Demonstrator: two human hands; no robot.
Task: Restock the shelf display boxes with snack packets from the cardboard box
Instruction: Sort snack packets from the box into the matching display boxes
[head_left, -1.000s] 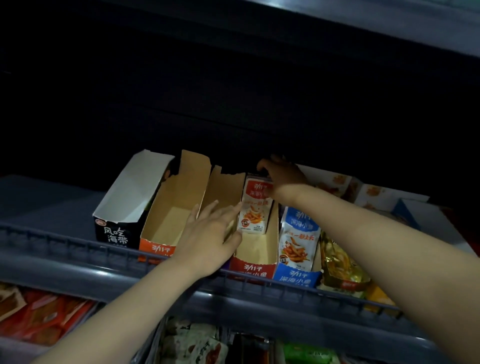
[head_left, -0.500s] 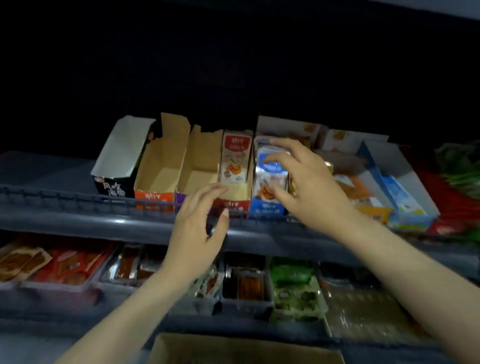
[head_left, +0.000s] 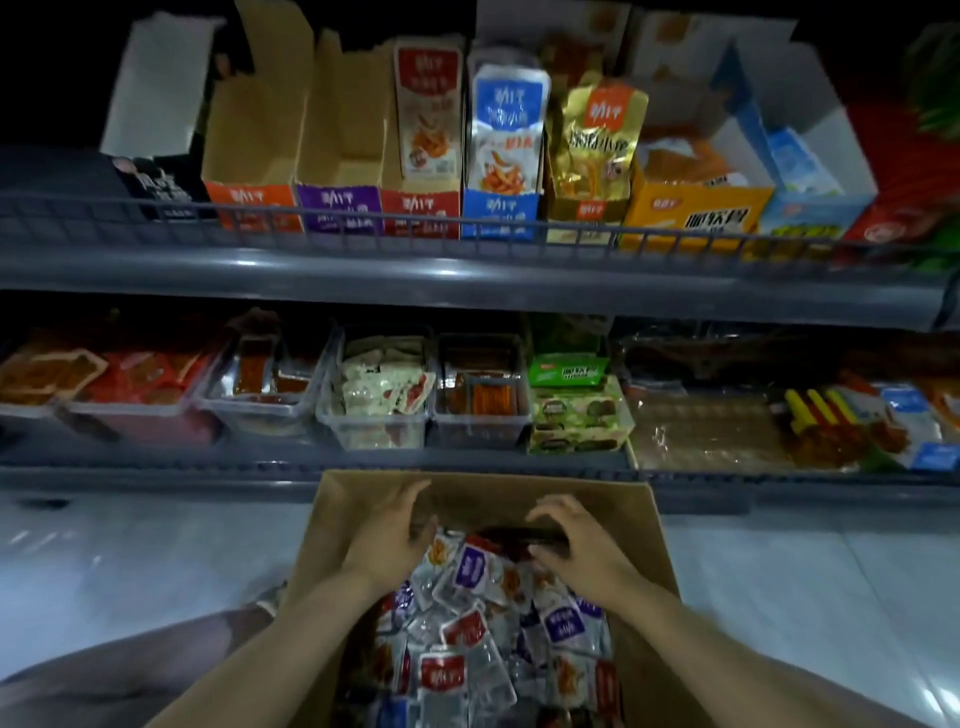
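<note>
The cardboard box (head_left: 639, 525) stands on the floor below the shelves, filled with several red, purple and orange snack packets (head_left: 467, 618). Both my hands are inside it at the far end of the pile. My left hand (head_left: 392, 532) rests on the packets with loosely spread fingers. My right hand (head_left: 579, 543) curls its fingers and thumb round a dark red packet (head_left: 511, 535). On the upper shelf, the orange display box (head_left: 254, 208) and the purple display box (head_left: 340, 208) look empty. The red display box (head_left: 421, 210) and the blue display box (head_left: 498, 213) each show a packet standing upright.
A grey wire rail (head_left: 467, 234) runs along the upper shelf's front edge. A gold box (head_left: 587, 208), a yellow box (head_left: 696, 213) and a light blue box (head_left: 815, 208) stand to the right. Clear plastic tubs (head_left: 379, 431) of snacks fill the lower shelf. Pale floor tiles (head_left: 156, 561) flank the cardboard box.
Both hands have dropped from the upper shelf's display boxes into the cardboard box. My view has tilted down, so the lower shelf and the box are now in sight.
</note>
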